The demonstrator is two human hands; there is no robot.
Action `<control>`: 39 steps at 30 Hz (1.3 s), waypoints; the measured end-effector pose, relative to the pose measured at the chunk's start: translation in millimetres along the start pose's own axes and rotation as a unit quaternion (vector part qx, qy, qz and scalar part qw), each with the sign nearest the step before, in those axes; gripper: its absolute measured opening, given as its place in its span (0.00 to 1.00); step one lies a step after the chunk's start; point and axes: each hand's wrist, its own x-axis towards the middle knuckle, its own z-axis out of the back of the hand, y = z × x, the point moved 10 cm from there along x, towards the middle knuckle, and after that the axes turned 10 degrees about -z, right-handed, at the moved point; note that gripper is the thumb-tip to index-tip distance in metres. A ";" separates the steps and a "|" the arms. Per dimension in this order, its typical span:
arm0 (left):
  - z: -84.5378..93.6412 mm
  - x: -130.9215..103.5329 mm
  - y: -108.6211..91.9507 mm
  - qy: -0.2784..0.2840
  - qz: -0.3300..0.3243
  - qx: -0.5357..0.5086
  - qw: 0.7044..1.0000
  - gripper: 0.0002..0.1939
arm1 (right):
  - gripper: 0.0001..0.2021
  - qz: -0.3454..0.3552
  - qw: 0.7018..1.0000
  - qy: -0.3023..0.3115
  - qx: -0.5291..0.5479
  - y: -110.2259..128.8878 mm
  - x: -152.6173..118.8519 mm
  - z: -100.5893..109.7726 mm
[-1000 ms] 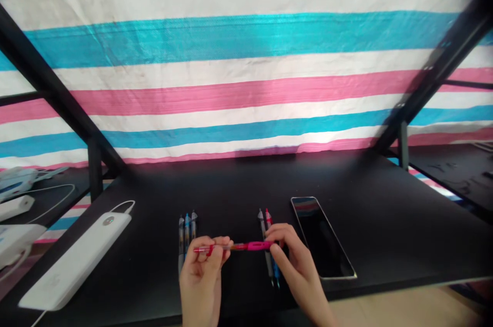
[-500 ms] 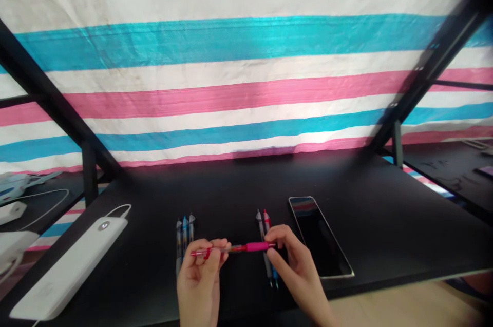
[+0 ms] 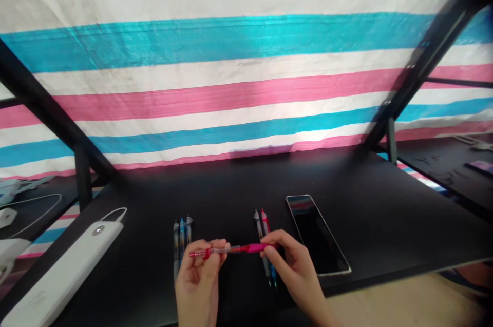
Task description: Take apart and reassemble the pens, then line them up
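Note:
A red pen with a pink grip [image 3: 235, 249] is held level between both hands, above the black table. My left hand [image 3: 201, 275] pinches its clear left part near the clip. The fingers of my right hand [image 3: 293, 265] close on the pink right end. Beyond my left hand lie three pens side by side, the middle one a blue pen [image 3: 182, 232]; their near ends are partly hidden. Under the right part of the held pen lie a grey pen [image 3: 259, 224] and, beside it, a pen with a red top [image 3: 265, 220] and blue near end.
A phone with a dark screen [image 3: 318, 234] lies right of my right hand. At the left is a white power strip [image 3: 69, 270] with a cable. Striped sheeting [image 3: 239, 75] and black metal bars stand behind the black table [image 3: 223, 183].
The view has shifted slightly, so the table items appear a little further left. Both hands keep their hold on the red pen, its right end now very slightly nearer my right palm.

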 end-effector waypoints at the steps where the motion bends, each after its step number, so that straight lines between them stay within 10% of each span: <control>1: -0.4 -0.7 -0.1 0.008 0.000 0.000 1.000 0.19 | 0.07 -0.001 1.000 -0.001 0.011 -0.4 0.4 1.3; 39: 5.3 -6.1 -13.1 -0.027 -0.076 -0.025 0.996 0.22 | 0.07 -0.014 0.956 -0.118 0.268 -24.8 -2.2 37.2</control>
